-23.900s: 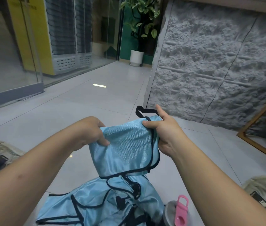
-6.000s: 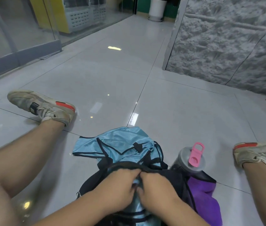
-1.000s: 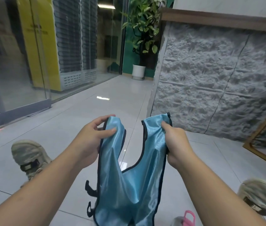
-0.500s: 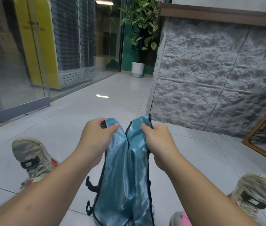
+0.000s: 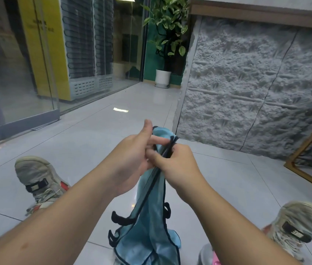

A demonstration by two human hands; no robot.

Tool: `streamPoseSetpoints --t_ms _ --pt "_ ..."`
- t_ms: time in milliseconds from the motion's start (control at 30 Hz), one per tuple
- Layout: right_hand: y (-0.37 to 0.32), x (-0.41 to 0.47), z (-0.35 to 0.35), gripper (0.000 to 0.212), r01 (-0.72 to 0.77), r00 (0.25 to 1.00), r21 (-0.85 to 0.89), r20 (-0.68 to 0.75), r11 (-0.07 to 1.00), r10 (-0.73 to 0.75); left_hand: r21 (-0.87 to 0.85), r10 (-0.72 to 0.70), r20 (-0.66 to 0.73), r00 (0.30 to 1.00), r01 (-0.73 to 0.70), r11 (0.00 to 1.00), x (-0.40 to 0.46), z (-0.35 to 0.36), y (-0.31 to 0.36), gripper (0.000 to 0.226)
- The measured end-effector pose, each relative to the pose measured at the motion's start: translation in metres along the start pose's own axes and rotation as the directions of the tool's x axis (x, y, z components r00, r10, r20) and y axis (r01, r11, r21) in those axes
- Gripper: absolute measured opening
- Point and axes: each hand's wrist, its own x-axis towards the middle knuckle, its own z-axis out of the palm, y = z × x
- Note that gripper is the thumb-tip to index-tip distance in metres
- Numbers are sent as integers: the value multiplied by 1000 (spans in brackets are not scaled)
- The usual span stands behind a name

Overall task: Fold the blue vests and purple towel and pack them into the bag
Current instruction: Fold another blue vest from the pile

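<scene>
Blue vest point(image 5: 151, 222) hung lengthwise, halved, above the floor point(image 5: 94, 142); left hand point(image 5: 132, 159) and right hand point(image 5: 178, 165) pinched its joined shoulder straps. Folding appeared incomplete; packing remained. Bag and purple towel were not visible.

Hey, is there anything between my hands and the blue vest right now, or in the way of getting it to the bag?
Nothing is between them: the left hand and right hand both grip the top of the blue vest directly. The bag is out of view, so the path to it cannot be judged.
</scene>
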Motion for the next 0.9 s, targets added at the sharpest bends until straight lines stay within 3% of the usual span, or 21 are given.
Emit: streamPoseSetpoints --t_ms 100,200,267,333,433,533,600,667,733,833,900 --pt "1 10 -12 18 -44 990 126 -131 991 61 40 37 29 999 -38 998 1 -9 -1 49" --pt "-5 18 -29 19 -80 986 216 -128 973 109 173 141 -200 970 -107 979 15 -29 -19 12" --pt "-11 23 -39 18 -80 990 278 -88 957 108 313 110 -250 962 -28 950 24 -45 -41 29" --pt "-15 26 -48 16 -75 995 339 -32 938 91 433 14 -135 991 46 900 29 -55 -65 56" --pt "-19 31 -54 17 -58 998 376 37 925 48 507 -88 75 993 38 861 31 -59 -91 80" --pt "-23 35 -57 18 -41 997 409 72 912 12 409 -42 53 998 16 913 41 -58 -100 98" --pt "-25 39 -60 18 -31 997 434 83 900 -5 197 -97 110 989 74 978 49 -59 -99 81" --pt "-28 42 -61 19 -33 994 454 108 890 -18 156 -141 225 964 107 982 54 -61 -94 53" --pt "-28 47 -62 19 -34 993 454 119 890 -23 126 -132 254 958 102 987 57 -63 -95 43" --pt "-30 55 -64 19 -16 996 439 83 898 -23 129 -68 174 982 46 991 61 -65 -87 35" --pt "-29 64 -66 18 26 1000 373 -20 928 -20 177 11 60 998 -21 984 64 -71 -78 29"
